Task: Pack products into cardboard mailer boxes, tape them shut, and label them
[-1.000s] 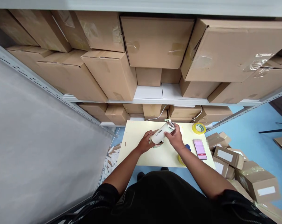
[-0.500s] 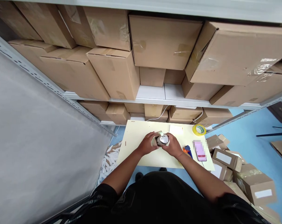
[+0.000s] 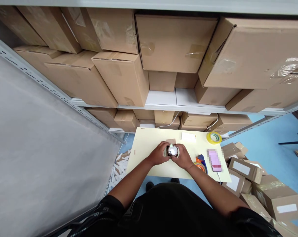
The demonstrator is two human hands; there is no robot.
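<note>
A short round container with a shiny silver top [image 3: 173, 150] is between my hands, above the pale yellow table [image 3: 144, 144]. My left hand [image 3: 160, 153] curls around its left side and my right hand [image 3: 182, 156] around its right side. Both hands are closed, with the fingertips close together at the front. A bit of pale green material [image 3: 171, 145] shows at the container's far edge. Just behind it is a piece of brown cardboard [image 3: 171, 141]. Most of the container's sides are hidden by my fingers.
On the table's right lie a tape dispenser [image 3: 201, 162], a phone [image 3: 214, 160] with a cable, a yellow tape roll [image 3: 214, 137] and a white card [image 3: 188, 137]. Shelves of cardboard boxes [image 3: 176, 44] rise beyond. Taped parcels [image 3: 274, 197] are piled on the floor at right.
The container has turned more upright, its silver top now facing up at me. My hands have drawn closer together around it. The brown cardboard behind it has come into view.
</note>
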